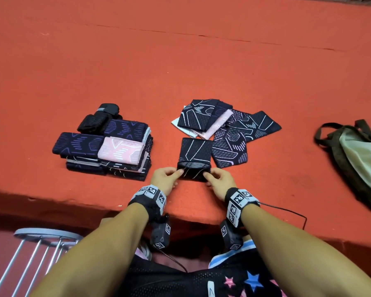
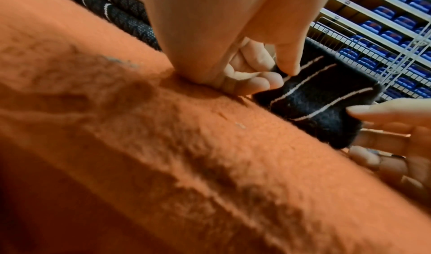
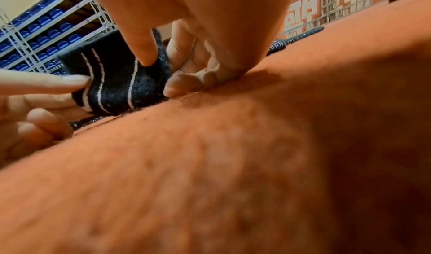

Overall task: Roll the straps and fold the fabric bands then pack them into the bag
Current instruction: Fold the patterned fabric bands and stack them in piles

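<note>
Here — left hand point(image 1: 163, 176) | right hand point(image 1: 219, 180) | both pinch black band point(image 1: 195, 156) — fingertips hidden

No readable text; large white characters on orange banner point(image 3: 303, 16) illegible.

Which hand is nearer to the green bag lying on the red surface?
The right hand. It pinches the right end of the black band, on the side toward the bag. The left hand pinches the band's left end, farther from the bag.
</note>
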`<state>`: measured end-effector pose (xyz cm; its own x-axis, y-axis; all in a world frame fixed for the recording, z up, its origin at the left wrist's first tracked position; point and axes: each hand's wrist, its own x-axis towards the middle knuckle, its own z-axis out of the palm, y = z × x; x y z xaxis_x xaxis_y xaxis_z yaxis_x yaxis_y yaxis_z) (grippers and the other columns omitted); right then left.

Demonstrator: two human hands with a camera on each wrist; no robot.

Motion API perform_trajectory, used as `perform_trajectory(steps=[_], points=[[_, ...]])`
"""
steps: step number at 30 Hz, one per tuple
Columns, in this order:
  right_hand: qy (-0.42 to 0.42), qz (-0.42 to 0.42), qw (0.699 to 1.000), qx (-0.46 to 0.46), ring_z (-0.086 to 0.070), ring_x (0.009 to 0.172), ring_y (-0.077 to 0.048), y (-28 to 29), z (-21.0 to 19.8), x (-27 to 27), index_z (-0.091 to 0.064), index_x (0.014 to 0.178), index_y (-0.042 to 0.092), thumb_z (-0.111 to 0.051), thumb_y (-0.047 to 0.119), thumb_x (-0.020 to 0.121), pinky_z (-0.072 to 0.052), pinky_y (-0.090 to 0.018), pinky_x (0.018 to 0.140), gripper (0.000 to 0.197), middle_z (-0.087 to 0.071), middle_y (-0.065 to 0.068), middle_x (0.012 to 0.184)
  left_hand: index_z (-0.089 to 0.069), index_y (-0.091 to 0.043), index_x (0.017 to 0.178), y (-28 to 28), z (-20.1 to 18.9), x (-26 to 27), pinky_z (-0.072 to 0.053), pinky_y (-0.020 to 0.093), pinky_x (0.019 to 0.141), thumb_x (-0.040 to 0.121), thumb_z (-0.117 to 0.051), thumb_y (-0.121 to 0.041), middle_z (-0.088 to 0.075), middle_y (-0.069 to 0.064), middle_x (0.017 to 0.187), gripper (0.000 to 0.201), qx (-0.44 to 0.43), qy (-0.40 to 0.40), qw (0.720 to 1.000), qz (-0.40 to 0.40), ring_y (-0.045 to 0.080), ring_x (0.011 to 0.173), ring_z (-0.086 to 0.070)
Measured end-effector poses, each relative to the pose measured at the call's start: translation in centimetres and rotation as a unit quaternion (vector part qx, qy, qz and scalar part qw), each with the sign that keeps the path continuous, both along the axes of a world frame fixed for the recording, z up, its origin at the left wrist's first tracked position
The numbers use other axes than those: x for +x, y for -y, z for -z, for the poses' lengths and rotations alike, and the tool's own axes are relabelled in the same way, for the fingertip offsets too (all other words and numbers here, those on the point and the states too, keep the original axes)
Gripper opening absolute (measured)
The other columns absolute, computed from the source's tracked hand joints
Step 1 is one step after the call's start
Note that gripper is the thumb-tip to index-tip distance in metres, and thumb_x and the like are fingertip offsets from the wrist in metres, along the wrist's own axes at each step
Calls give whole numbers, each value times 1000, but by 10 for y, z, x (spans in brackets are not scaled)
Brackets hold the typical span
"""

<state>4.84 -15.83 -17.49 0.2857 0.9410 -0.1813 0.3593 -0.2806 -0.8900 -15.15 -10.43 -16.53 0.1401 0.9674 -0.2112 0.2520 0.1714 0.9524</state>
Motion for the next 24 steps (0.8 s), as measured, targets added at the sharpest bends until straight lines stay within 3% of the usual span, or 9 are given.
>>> perform_trajectory(steps=[3, 5, 11, 16, 20, 22, 24], points=[[-6, 24, 1000, 6, -64, 58, -7, 4, -1, -2, -67, 83, 26, -66, 31, 92, -57, -38, 75, 10, -65, 8, 63, -69, -23, 80, 3, 5, -1, -44, 23, 56, 92, -71, -30, -56, -10, 49, 14, 19, -26, 999, 13, 7, 44, -53], [-10, 40, 999, 15, -59, 54, -6, 7, -1, -3, -64, 84, 23, -66, 24, 94, -53, -34, 71, 10, -61, 6, 62, -64, -25, 83, 4, 6, -2, -45, 26, 57, 92, -71, -29, -59, -8, 55, 12, 16, -24, 999, 17, 9, 47, -56], [4, 57, 998, 12, -60, 60, -14, 7, 10, -3, -52, 90, 33, -69, 29, 89, -51, -39, 70, 18, -61, 8, 62, -50, -21, 82, 8, 8, -2, -42, 27, 52, 92, -69, -19, -52, -6, 55, 22, 24, -25, 999, 6, 11, 48, -54], [49, 50, 997, 41, -53, 56, -5, 4, 16, -5, -67, 92, 44, -64, 28, 92, -49, -32, 65, 16, -57, 13, 61, -70, -31, 92, 3, 10, -1, -44, 26, 54, 92, -70, -22, -57, -6, 55, 9, 36, -41, 998, 16, 8, 48, -56], [39, 33, 998, 27, -55, 58, -5, 1, 17, 0, -71, 95, 45, -67, 31, 91, -52, -31, 69, 16, -60, 12, 64, -77, -26, 107, -1, 7, -2, -49, 25, 59, 91, -71, -18, -59, -9, 56, 19, 13, -31, 999, 35, 8, 47, -57], [18, 6, 1000, 8, -54, 59, -6, -1, 15, 4, -71, 98, 46, -73, 35, 84, -52, -33, 71, 18, -58, 13, 66, -76, -23, 111, -4, 5, -2, -50, 25, 58, 85, -74, -7, -57, -5, 66, 30, -17, -18, 998, 50, 11, 49, -57], [24, -15, 1000, -10, -58, 65, -9, -1, 12, 6, -71, 105, 47, -77, 44, 69, -54, -33, 76, 37, -57, 13, 76, -74, -24, 112, -5, 3, -4, -48, 21, 54, 79, -71, 5, -55, -2, 76, 44, -30, -15, 997, 63, 13, 51, -56]])
